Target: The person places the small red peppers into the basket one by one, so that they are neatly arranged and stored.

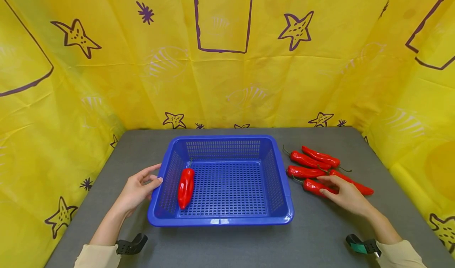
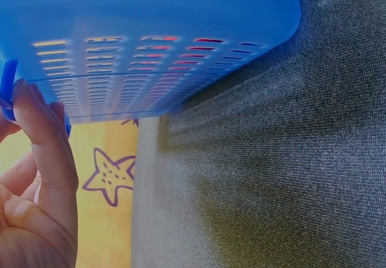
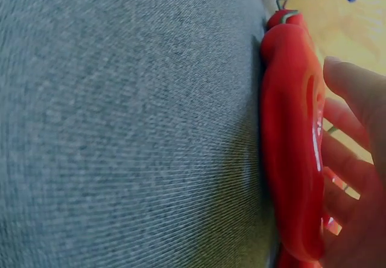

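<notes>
Pale sleeves and black wrist straps enter at the lower left and lower right of the head view, the strap at lower right carrying a green patch. Six red peppers can be counted: long, tapered, glossy and smooth, with thin green stems, several of them bent. Five peppers lie close together at centre right, pointing various ways on the dark grey bench. Over the one nearest the bottom of the frame, the front pepper, is the right hand, thumb and fingers parted and loosely bent; the right wrist view shows this pepper plump, faintly dented, its bright highlight running lengthwise, and not gripped.

One blue plastic basket, rectangular, with slotted walls and floor, stands mid-frame, left of that group. Inside is a single pepper, lying along the left side, stem toward the top of the frame. The left hand pinches the basket's left rim between thumb and fingers.
</notes>
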Motion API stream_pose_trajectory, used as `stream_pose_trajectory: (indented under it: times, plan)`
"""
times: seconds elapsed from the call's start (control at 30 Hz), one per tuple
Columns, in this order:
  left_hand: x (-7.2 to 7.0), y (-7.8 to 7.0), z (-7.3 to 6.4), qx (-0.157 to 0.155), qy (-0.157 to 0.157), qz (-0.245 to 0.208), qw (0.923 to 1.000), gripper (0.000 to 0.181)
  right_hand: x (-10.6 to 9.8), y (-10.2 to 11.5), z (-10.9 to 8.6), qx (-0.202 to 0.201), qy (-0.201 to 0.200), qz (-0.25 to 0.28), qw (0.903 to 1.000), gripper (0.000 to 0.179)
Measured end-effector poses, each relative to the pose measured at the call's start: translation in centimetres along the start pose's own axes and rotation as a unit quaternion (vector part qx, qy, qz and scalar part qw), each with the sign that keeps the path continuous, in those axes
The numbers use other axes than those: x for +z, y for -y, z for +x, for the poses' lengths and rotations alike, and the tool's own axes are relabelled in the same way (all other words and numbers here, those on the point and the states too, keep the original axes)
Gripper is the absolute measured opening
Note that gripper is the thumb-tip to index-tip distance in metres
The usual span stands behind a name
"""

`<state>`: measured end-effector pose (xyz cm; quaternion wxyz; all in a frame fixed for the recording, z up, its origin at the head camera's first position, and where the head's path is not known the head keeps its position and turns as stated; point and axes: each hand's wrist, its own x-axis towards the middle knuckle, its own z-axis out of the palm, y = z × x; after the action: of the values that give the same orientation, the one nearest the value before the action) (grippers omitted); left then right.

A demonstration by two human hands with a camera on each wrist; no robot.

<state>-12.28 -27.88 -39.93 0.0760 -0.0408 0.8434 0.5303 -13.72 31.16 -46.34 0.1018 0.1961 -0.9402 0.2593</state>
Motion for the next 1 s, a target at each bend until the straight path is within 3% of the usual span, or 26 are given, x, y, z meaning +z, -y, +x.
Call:
stream_pose_trajectory:
  times: [1.0]
  plan:
    - [-0.15, -0.06, -0.06, 0.002, 0.002, 0.006, 1.0000, 0.060, 0.55, -0.72, -1.01, -0.008, 0.006, -0.023, 0.9997, 0.040]
